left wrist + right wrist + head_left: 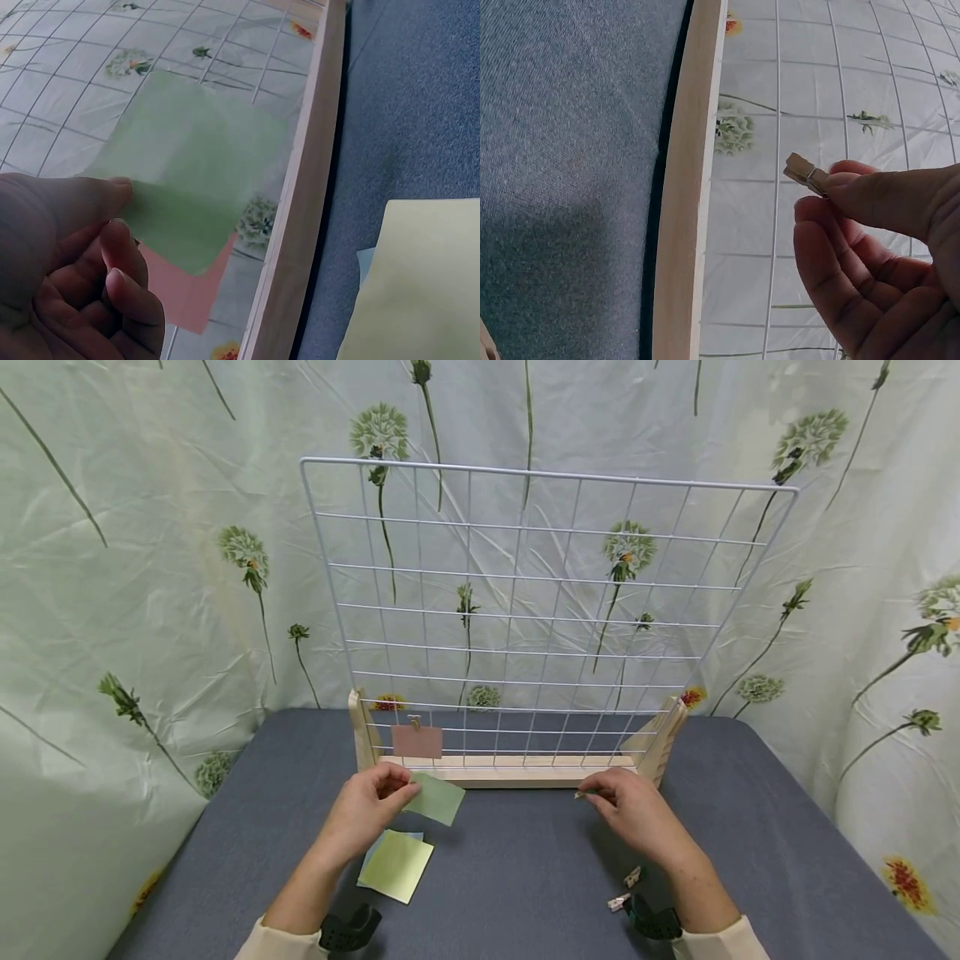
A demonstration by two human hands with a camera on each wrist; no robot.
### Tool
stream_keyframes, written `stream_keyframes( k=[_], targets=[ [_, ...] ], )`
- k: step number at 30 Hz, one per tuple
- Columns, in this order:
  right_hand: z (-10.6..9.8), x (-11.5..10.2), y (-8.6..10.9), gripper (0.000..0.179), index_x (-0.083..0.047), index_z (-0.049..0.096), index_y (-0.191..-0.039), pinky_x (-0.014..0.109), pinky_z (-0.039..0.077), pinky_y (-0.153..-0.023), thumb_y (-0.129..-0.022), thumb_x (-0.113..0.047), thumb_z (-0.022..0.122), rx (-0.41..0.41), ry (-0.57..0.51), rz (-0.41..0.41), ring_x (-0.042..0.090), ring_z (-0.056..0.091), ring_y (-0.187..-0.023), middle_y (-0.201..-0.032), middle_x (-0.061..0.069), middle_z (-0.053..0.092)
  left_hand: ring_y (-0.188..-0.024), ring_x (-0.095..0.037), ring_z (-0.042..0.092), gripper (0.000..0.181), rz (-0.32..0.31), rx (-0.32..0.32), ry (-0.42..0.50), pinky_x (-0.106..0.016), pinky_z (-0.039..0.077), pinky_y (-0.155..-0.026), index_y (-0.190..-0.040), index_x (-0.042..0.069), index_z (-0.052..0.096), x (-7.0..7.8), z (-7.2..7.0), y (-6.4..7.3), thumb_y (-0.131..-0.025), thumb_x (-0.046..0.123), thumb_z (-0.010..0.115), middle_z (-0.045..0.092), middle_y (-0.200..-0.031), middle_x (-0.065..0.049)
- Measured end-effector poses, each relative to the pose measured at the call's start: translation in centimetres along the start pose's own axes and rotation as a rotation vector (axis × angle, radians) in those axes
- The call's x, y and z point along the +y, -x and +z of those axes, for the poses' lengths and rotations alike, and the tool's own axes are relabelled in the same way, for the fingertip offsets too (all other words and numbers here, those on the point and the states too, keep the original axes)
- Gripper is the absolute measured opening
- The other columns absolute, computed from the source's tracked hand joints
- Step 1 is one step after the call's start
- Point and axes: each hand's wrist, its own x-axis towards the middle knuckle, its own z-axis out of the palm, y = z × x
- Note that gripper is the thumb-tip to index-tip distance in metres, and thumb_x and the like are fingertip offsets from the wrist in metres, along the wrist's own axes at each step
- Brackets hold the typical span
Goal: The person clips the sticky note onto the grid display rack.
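My left hand (372, 802) pinches a green paper square (437, 798) by its edge, in front of the grid's lower left. In the left wrist view the green sheet (195, 165) overlaps a pink paper (187, 289). That pink paper (417, 742) hangs on the white wire grid (517, 620), held by a small clothespin (415, 722). Between thumb and fingertips, my right hand (633, 806) holds a small wooden clothespin (807, 174), in front of the grid's lower right. A yellow paper square (397, 867) lies on the table below my left hand, over a blue one (415, 836).
The grid stands in a wooden base (517, 774) with side supports (660, 739) near the table's back. Loose clothespins (619, 902) lie beside my right wrist. The table has a dark blue-grey cover (517, 877). A flowered curtain (172, 568) hangs behind.
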Motion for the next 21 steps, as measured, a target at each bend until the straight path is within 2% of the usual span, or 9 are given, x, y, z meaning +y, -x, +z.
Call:
stream_keyframes(
  k=[2,5,9,13,17,21],
  targets=[
    [0.2,-0.2,-0.1,0.011,-0.011,0.077,-0.098,0.031,0.057,-0.071,-0.089,-0.004,0.076,0.014,0.001,0.0,0.013,0.069,-0.083,-0.095,0.001,0.073,-0.083,-0.012,0.062,0.008,0.001,-0.006,-0.001,-0.026,0.049,-0.069,-0.102,0.01,0.071,0.0,0.1,0.1,-0.095,0.014,0.072,0.071,-0.095,-0.003],
    [0.2,-0.6,-0.1,0.017,-0.007,0.076,-0.108,0.033,0.058,-0.073,-0.091,-0.008,0.075,0.02,-0.018,0.05,0.014,0.07,-0.086,-0.098,0.004,0.074,-0.084,-0.012,0.062,0.008,-0.003,-0.014,0.001,-0.028,0.049,-0.07,-0.102,0.011,0.071,0.0,0.3,0.1,-0.095,0.016,0.072,0.071,-0.097,-0.004],
    [0.2,-1.0,-0.1,0.022,-0.006,0.074,-0.112,0.033,0.059,-0.073,-0.092,-0.013,0.076,0.037,-0.046,0.104,0.015,0.071,-0.086,-0.1,0.006,0.076,-0.082,-0.013,0.062,0.009,-0.003,-0.009,0.001,-0.029,0.048,-0.067,-0.104,0.012,0.07,0.2,0.4,0.1,-0.096,0.016,0.071,0.069,-0.098,-0.005],
    [0.4,-1.1,0.0,0.018,-0.007,0.077,-0.108,0.03,0.058,-0.071,-0.091,-0.012,0.077,0.096,-0.029,0.052,0.014,0.071,-0.085,-0.099,0.004,0.075,-0.087,-0.014,0.064,0.012,0.013,0.012,0.011,-0.029,0.051,-0.071,-0.109,0.012,0.072,0.3,0.8,0.1,-0.097,0.014,0.069,0.069,-0.106,-0.007],
    [0.5,-1.3,-0.2,0.022,-0.007,0.077,-0.112,0.034,0.059,-0.073,-0.09,-0.007,0.076,0.141,-0.009,-0.001,0.018,0.07,-0.089,-0.103,0.006,0.074,-0.091,-0.016,0.067,0.016,0.036,0.033,0.028,-0.026,0.053,-0.073,-0.112,0.008,0.072,0.7,1.1,0.0,-0.097,0.011,0.068,0.069,-0.111,-0.01],
    [0.3,-1.7,-0.6,0.027,-0.005,0.075,-0.116,0.036,0.059,-0.075,-0.09,-0.005,0.076,0.153,-0.024,-0.002,0.018,0.069,-0.09,-0.103,0.008,0.074,-0.088,-0.016,0.065,0.019,0.026,0.065,0.048,-0.024,0.053,-0.071,-0.114,0.007,0.072,1.0,1.2,-0.1,-0.096,0.013,0.07,0.071,-0.108,-0.011]
  ],
)
